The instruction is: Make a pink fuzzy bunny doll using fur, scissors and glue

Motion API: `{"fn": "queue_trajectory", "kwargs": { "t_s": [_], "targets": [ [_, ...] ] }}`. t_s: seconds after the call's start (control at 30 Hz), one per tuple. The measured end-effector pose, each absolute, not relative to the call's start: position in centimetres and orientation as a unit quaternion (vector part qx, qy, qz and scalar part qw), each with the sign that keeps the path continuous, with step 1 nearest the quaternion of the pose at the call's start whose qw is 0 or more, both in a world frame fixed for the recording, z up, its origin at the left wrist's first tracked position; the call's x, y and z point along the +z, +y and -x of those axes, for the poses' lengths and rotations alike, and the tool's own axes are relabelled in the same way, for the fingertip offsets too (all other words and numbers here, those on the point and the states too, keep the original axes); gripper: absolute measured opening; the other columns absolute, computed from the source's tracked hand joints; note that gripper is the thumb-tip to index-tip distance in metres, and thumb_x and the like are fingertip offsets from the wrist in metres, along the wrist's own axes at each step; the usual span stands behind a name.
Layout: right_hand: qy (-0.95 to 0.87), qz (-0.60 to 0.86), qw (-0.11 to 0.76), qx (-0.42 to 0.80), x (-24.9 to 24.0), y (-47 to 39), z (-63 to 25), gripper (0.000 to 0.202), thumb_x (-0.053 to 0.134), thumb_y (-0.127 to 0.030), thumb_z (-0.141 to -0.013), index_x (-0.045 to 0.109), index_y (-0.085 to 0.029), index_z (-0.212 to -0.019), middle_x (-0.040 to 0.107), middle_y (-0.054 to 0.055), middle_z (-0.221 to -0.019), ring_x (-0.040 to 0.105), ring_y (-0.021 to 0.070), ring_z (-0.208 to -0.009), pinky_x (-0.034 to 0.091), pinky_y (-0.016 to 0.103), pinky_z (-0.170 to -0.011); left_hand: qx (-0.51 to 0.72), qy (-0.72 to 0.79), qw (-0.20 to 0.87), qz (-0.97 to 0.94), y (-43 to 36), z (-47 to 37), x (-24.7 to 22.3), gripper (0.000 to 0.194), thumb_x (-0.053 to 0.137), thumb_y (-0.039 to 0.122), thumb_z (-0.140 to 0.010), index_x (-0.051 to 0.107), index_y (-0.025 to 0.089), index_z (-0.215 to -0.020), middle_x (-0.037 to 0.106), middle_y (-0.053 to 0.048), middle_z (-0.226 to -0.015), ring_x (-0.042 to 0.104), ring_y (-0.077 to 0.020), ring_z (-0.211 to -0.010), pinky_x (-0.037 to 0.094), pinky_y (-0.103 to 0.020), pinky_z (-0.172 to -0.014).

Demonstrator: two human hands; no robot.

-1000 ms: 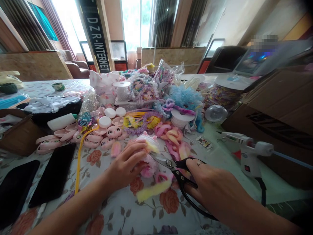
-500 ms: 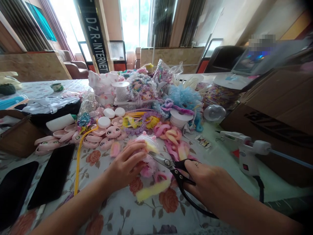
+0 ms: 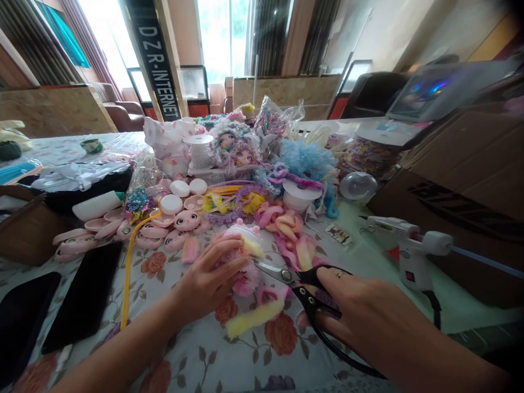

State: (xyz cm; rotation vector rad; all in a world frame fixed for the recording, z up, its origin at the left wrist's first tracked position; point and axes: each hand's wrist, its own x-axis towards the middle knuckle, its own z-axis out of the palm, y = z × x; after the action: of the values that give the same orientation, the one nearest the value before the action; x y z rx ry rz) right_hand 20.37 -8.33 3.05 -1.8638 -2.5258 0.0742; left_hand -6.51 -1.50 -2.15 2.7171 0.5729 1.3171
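Note:
My left hand [image 3: 219, 267] is closed on a small doll head [image 3: 249, 234] with pink and yellow fluffy hair and a white beaded band on top; its face is hidden. In my right hand [image 3: 356, 297] are black-handled scissors [image 3: 286, 275], my fingers through the loops. The blade tips meet the hair beside my left fingertips. A strip of yellow fibre [image 3: 256, 319] lies on the flowered cloth below the head. Behind the scissors is a bundle of pink and yellow fibre [image 3: 286, 224].
Pink doll faces [image 3: 187, 220] and white round caps [image 3: 171, 204] lie left of centre. Two dark phones [image 3: 84, 297] rest further left. At right stand a glue gun [image 3: 413, 245] and a cardboard box [image 3: 462, 202]. Spools, blue tulle [image 3: 309, 161] and bagged trims are heaped behind.
My right hand has moved slightly right and down, and the scissor handles have shifted with it. My left hand keeps its hold on the doll head. The view has shifted slightly.

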Motion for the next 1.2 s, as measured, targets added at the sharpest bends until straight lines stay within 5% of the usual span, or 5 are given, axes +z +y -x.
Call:
{"fn": "queue_trajectory", "kwargs": {
  "t_s": [0.63, 1.2],
  "targets": [
    [-0.806, 0.589, -0.012, 0.049, 3.21, -8.18, -19.67, 0.011, 0.061, -0.026, -0.079, 0.053, -0.02, -0.075, 0.069, 0.006, -0.07, 0.068, 0.0271, -0.063, 0.034, 0.032, -0.052, 0.433, 0.178, 0.039, -0.883, -1.52, 6.55, -2.04, 0.033, 0.057, -0.003, -0.081, 0.057, 0.009, -0.111, 0.052, -0.02, -0.121, 0.048, -0.028, -0.125, 0.044, -0.047, -0.104],
    [-0.805, 0.591, -0.009, 0.056, 3.67, -8.23, -19.69, 0.016, 0.062, -0.034, -0.077, 0.055, -0.02, -0.078, 0.069, 0.006, -0.068, 0.069, 0.0285, -0.064, 0.034, 0.032, -0.052, 0.426, 0.192, 0.03, -0.883, -1.49, 6.56, -2.07, 0.031, 0.055, 0.003, -0.085, 0.056, 0.013, -0.114, 0.053, -0.019, -0.122, 0.05, -0.0273, -0.125, 0.045, -0.049, -0.104]
  ]
}}
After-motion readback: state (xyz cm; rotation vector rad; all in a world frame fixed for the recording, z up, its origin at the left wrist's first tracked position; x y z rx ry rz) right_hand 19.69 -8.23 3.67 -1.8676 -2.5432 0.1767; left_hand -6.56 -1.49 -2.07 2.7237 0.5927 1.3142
